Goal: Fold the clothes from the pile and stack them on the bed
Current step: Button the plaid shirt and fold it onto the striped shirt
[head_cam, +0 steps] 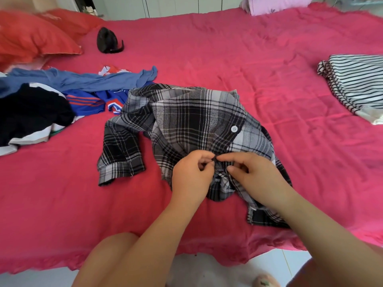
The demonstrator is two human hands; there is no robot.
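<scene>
The light is bright and soft, like daytime, and spreads evenly over my pink-red bed point(207, 48). Shadows are small and pale, tucked under the checked shirt point(186, 121). The middle looks sharp. The edges bend and stretch, and the red pillow point(31, 36) in the top corner looks smeary.

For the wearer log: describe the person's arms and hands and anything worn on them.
Both arms are bare right down to the bottom edge of the picture, and no sleeve shows. The left hand and the right hand are ungloved, with no ring, watch or bracelet visible. The nails that show look short.
</scene>
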